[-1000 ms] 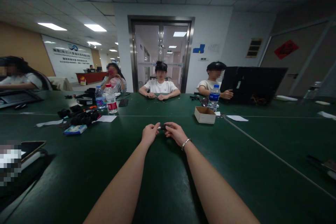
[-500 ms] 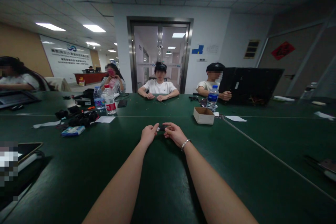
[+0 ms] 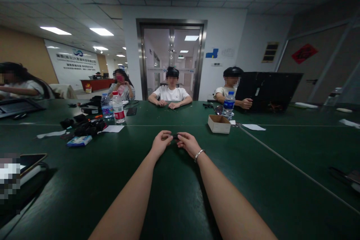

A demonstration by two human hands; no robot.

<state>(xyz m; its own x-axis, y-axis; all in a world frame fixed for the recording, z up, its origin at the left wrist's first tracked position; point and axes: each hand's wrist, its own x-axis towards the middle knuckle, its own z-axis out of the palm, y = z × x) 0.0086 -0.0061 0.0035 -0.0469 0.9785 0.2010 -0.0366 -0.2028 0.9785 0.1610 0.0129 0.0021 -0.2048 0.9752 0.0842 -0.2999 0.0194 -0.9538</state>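
Above the green table (image 3: 174,180), both hands meet at a small dark object (image 3: 175,137) that is short and narrow. My left hand (image 3: 161,144) pinches its left end between thumb and fingers. At the other end, my right hand (image 3: 190,144), with a silvery bracelet on its wrist, grips it with thumb and fingertips. The fingers cover most of the object, so its exact kind is unclear.
An open cardboard box (image 3: 219,124) stands right of my hands, with a blue-labelled bottle (image 3: 228,105) behind it. On the left are two bottles, a phone (image 3: 131,111), black gear (image 3: 88,126) and a tissue pack (image 3: 79,141). Several people sit around the table.
The left fingers have shifted on the object and cover the silvery end that showed before. The right hand stays nearly in place. The view has shifted very slightly.
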